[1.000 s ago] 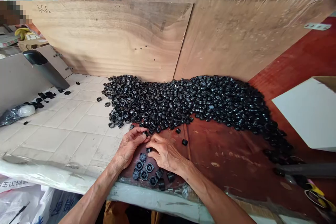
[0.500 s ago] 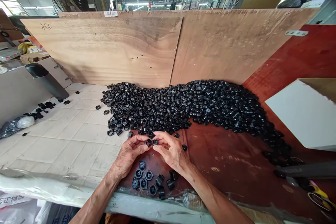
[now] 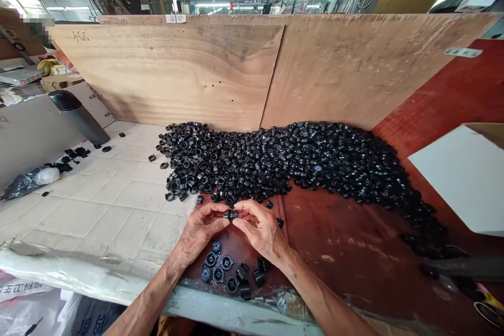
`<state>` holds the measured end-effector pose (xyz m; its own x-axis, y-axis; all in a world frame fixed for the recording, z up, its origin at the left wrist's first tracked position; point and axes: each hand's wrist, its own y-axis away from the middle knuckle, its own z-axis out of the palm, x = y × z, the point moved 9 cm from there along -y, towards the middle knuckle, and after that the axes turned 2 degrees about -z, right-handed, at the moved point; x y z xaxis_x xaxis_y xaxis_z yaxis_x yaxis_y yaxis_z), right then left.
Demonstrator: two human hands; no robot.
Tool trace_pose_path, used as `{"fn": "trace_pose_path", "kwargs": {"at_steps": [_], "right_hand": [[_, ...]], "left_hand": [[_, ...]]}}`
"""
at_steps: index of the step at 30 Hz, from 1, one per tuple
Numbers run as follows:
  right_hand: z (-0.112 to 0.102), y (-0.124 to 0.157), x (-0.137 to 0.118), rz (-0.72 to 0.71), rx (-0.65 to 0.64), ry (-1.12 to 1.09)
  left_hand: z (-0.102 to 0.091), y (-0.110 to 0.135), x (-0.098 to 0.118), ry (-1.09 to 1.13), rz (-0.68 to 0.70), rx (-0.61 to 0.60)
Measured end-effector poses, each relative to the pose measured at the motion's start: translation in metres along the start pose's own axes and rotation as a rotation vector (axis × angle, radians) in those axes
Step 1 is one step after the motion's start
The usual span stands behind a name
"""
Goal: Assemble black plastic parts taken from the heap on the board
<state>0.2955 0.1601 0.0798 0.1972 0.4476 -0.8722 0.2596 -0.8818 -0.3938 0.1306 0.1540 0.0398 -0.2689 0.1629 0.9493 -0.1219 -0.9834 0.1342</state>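
My left hand point(image 3: 200, 232) and my right hand point(image 3: 260, 230) meet fingertip to fingertip just above the bench. Together they pinch a small black plastic part point(image 3: 230, 214), pressed between both sets of fingers. Under my hands lies a small cluster of black parts point(image 3: 228, 270) near the bench's front edge. A long heap of the same black plastic parts point(image 3: 283, 160) stretches across the bench just beyond my fingers.
Plywood boards point(image 3: 236, 68) stand behind the heap. A dark cylindrical flask point(image 3: 79, 115) and loose black parts sit at the left on the tiled surface point(image 3: 98, 205), near a plastic bag point(image 3: 27, 181). A white carton point(image 3: 464, 173) is at the right.
My hands rose from the cluster near the front edge, each with a small black piece, and brought the two pieces together between the fingertips.
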Motion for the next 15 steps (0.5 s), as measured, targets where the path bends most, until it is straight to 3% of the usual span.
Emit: {"fn": "trace_pose_path", "kwargs": {"at_steps": [10,15], "right_hand": [[0.003,0.004,0.004,-0.048,0.022,0.092],[0.005,0.004,-0.009,-0.112,-0.04,0.173]], "left_hand": [[0.008,0.001,0.012,-0.193,0.126,-0.032],[0.006,0.001,0.01,-0.21,0.124,-0.035]]}}
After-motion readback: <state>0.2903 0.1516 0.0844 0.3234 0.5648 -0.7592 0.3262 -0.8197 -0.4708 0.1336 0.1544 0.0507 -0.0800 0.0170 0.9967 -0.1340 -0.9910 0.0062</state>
